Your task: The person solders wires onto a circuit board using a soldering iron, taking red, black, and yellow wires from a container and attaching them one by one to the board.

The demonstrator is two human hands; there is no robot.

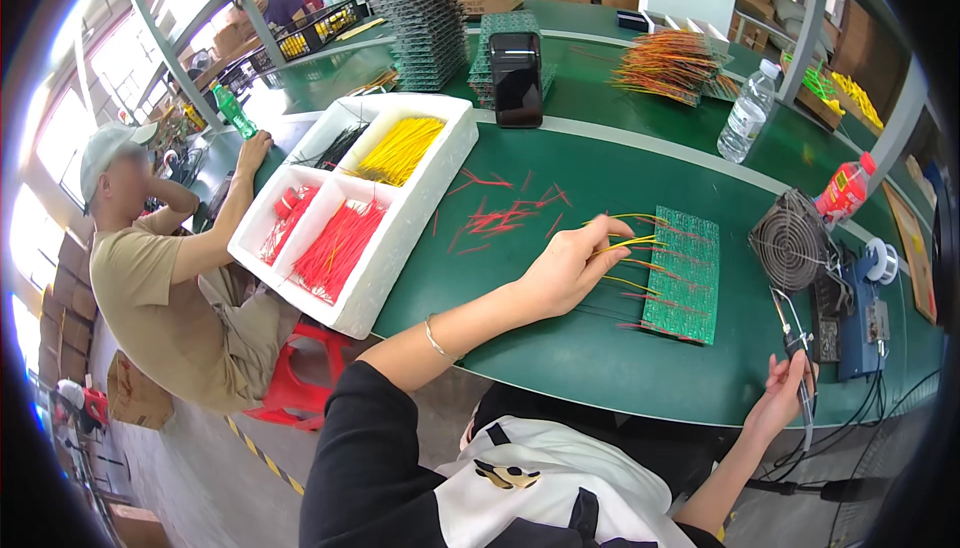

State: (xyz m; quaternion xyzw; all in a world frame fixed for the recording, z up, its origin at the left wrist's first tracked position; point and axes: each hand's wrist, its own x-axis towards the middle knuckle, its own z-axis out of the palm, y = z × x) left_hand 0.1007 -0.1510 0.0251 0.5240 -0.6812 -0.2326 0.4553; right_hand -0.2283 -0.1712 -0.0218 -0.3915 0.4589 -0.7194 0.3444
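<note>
My left hand is closed in a pinch at the left side of a green circuit board panel, with a yellow wire at its fingertips. More yellow and red wires stick out leftward from the panel, which lies flat on the green table. To the right, my right hand is wrapped round a soldering iron near the table's front edge. The iron's tip points up and away, close to a round fan with a wire guard. Loose short red wires lie scattered left of the panel.
A white foam tray holds yellow, red and black wires. Behind stand a black handheld device, stacked boards, a water bottle and a red bottle. A blue soldering station stands right. A co-worker sits left.
</note>
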